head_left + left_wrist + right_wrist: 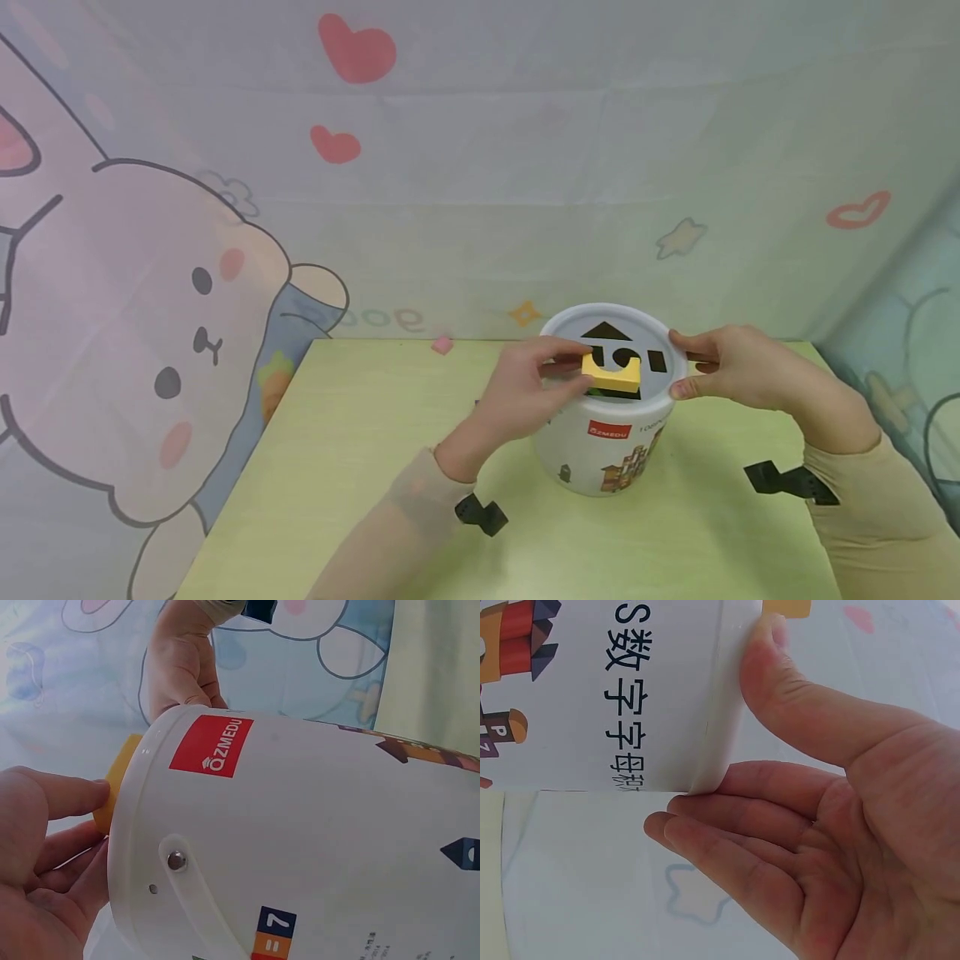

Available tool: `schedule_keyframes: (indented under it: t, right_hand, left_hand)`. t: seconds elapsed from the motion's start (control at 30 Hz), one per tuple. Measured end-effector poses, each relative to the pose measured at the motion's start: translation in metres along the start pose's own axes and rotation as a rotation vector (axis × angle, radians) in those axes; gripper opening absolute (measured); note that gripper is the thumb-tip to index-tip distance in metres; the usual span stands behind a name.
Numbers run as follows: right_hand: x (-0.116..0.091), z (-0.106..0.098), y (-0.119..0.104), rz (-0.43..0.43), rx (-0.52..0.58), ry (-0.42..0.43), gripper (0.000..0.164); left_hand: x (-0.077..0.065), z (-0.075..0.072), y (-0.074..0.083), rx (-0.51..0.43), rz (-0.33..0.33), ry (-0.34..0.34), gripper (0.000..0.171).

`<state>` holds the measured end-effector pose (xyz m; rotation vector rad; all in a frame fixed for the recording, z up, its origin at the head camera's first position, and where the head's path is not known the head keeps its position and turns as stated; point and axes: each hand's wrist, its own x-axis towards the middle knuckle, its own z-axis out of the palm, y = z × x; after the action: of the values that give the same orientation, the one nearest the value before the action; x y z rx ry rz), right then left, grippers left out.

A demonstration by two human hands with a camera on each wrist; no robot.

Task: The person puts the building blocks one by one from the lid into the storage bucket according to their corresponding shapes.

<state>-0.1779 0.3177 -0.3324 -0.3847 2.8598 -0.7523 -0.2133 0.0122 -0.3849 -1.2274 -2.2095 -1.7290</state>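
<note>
A white bucket with a red label stands upright on the table, its grey-white lid cut with dark shaped holes. Between thumb and fingers, my left hand pinches a yellow arch block over the front of the lid. In the left wrist view the yellow block is against or just above the lid; I cannot tell how far it sits in a hole. On the other side, my right hand holds the bucket's rim, thumb at the near side and fingers farther round.
The bucket stands on a pale yellow-green table. Behind it hangs a printed cloth with hearts and a rabbit. A plastic handle hangs along the bucket's side. Dark pieces are at both wrists.
</note>
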Motion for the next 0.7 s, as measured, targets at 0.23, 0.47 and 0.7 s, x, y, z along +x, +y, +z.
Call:
schedule_keyframes:
  t: [0.23,0.47,0.7]
  right_hand:
    - [-0.0011,0.0011,-0.0001,-0.019,-0.013,0.010,0.099]
    - [-0.0010,0.0019,0.0025,-0.028,-0.007,0.016,0.098]
    - [-0.0015,0.0026,0.0037,-0.040,0.003,0.025,0.099]
  left_hand:
    - [0.0029,0.0067,0.0037,0.153,-0.009,-0.059,0.030]
    - [0.0029,0.0058,0.0073,0.253,0.015,-0.076,0.029]
    - [0.0027,0.0056,0.0093,0.245,0.018,-0.073,0.029]
